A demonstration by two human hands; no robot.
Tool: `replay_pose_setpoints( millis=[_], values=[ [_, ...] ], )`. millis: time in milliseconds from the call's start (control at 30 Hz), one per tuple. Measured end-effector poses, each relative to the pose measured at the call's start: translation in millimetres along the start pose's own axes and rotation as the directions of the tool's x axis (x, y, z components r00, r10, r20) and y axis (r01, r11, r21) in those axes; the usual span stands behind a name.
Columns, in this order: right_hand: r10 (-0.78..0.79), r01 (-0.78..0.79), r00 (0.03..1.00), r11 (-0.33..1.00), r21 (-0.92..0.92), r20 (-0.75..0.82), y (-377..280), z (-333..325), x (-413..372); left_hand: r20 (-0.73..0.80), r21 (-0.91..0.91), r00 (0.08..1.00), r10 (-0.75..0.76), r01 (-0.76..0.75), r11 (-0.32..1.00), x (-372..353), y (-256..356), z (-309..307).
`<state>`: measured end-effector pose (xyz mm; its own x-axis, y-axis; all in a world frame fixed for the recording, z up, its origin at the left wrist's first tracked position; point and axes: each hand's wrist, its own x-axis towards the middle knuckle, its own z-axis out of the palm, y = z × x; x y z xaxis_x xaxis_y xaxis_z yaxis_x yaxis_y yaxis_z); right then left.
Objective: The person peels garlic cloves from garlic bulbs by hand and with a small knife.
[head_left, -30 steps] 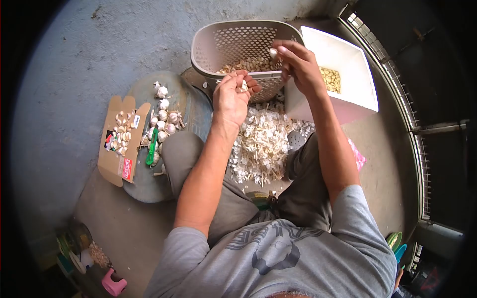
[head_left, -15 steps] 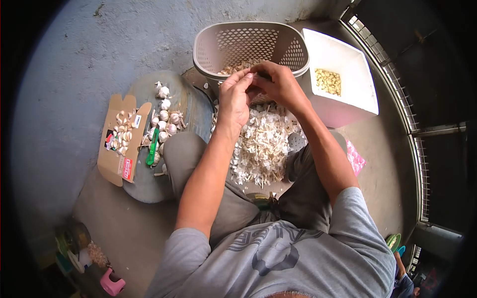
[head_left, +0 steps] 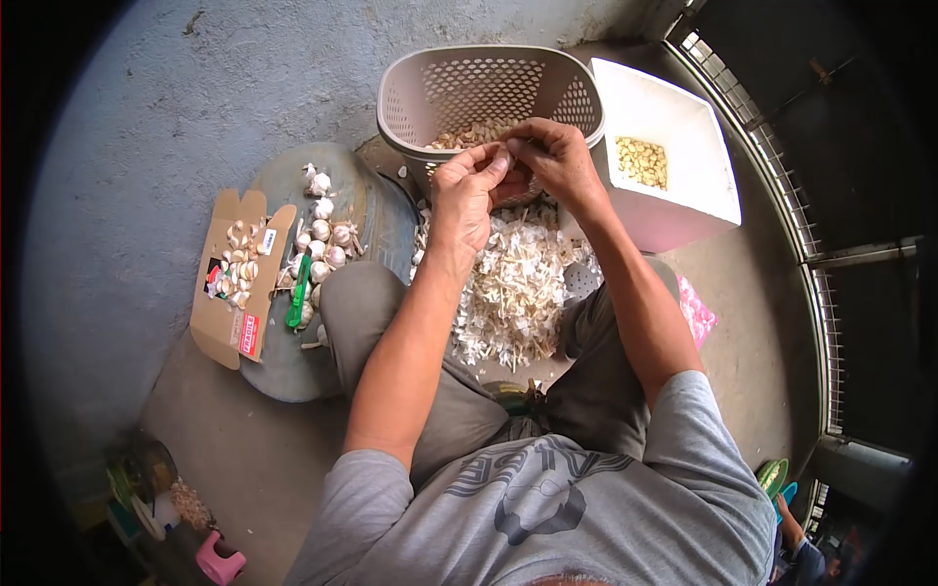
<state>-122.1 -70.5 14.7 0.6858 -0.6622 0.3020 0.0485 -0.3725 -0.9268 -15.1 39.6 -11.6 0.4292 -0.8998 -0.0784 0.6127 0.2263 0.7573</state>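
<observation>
My left hand [head_left: 464, 193] and my right hand [head_left: 559, 166] meet fingertip to fingertip in front of the grey perforated basket [head_left: 391, 115]. Both are closed in a pinch; whatever sits between the fingers is too small and covered to make out. Inside the basket lie garlic cloves [head_left: 469, 135] in their skins. Under my hands, a heap of white garlic peels [head_left: 513, 293] covers the floor between my legs. To the left, garlic bulbs [head_left: 320, 230] and a green box cutter [head_left: 299, 293] rest on a round grey surface [head_left: 283, 376].
A cardboard box piece [head_left: 215, 317] with loose cloves lies at the left. Right of the basket stands a white foam box [head_left: 689, 127] holding peeled cloves [head_left: 641, 162]. A pink stool [head_left: 221, 559] is at lower left. Another person's arm [head_left: 789, 525] shows at lower right.
My right hand's fingers have shifted slightly, and the two hands still meet at the fingertips. The camera view has moved a little; the surrounding things stay put.
</observation>
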Motion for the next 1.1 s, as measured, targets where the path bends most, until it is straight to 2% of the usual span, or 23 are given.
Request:
replay_pose_setpoints(
  millis=[100, 200, 300, 333, 433, 533, 667, 767, 900, 967, 1000, 1067, 1100],
  values=[
    [0.101, -0.102, 0.995, 0.991, 0.088, 0.015, -19.0, -0.9, -5.3, -0.048, 0.011, 0.997, 0.052, -0.052, 0.999, 1.2, -0.2, 0.8],
    [-0.01, 0.023, 0.997, 0.987, -0.159, 0.077, -2.3, -3.3, -1.6, -0.065, 0.087, 0.996, 0.063, -0.057, 0.995, -1.6, 0.9, 0.0],
    [0.215, -0.217, 0.976, 0.974, 0.071, 0.043, -4.6, -3.9, 0.2, -0.063, 0.098, 0.997, 0.05, -0.044, 0.994, -3.8, 0.1, 1.8],
    [0.279, -0.282, 0.958, 0.958, 0.052, 0.061, -2.1, -7.1, 2.5, -0.048, 0.07, 0.998, 0.039, -0.035, 0.997, -3.7, 0.8, 1.6],
    [0.187, -0.187, 0.982, 0.982, -0.031, -0.012, 2.9, -0.7, 2.8, -0.027, 0.039, 1.0, 0.016, -0.015, 0.999, -3.7, 3.2, 2.9],
    [-0.034, 0.007, 0.994, 0.969, -0.246, -0.103, -2.5, 5.3, -1.3, -0.03, 0.024, 0.997, 0.071, -0.07, 0.997, -2.7, 1.0, 5.7],
    [0.032, -0.044, 0.995, 0.992, -0.115, -0.099, -17.6, 2.3, -4.7, -0.012, 0.085, 0.99, 0.14, -0.139, 0.987, -1.9, 2.2, 8.7],
    [-0.059, 0.03, 0.993, 0.968, -0.248, -0.107, -10.1, 2.5, -5.3, -0.027, 0.138, 0.991, 0.133, -0.128, 0.982, -0.6, 3.2, 10.5],
    [0.04, -0.064, 0.991, 0.977, -0.201, -0.125, -2.7, 1.6, -0.1, 0.023, 0.182, 0.987, 0.159, -0.16, 0.97, 3.7, 4.1, 10.4],
    [0.046, -0.074, 0.992, 0.967, -0.242, -0.117, 9.4, 1.0, 3.4, 0.05, 0.377, 0.979, 0.196, -0.2, 0.904, 3.6, 5.7, 10.1],
    [0.138, -0.154, 0.981, 0.981, -0.116, -0.137, 7.5, 0.7, 5.0, 0.066, 0.47, 0.976, 0.209, -0.215, 0.856, 2.0, 6.5, 10.5],
    [0.297, -0.279, 0.948, 0.949, 0.147, -0.117, 4.8, -8.1, 9.4, 0.1, 0.358, 0.984, 0.146, -0.172, 0.918, -7.2, 3.7, 13.0],
    [0.312, -0.302, 0.947, 0.946, 0.117, -0.074, 7.9, -14.4, 19.5, 0.121, 0.301, 0.985, 0.121, -0.153, 0.941, -10.5, 3.2, 14.1]
  ],
)
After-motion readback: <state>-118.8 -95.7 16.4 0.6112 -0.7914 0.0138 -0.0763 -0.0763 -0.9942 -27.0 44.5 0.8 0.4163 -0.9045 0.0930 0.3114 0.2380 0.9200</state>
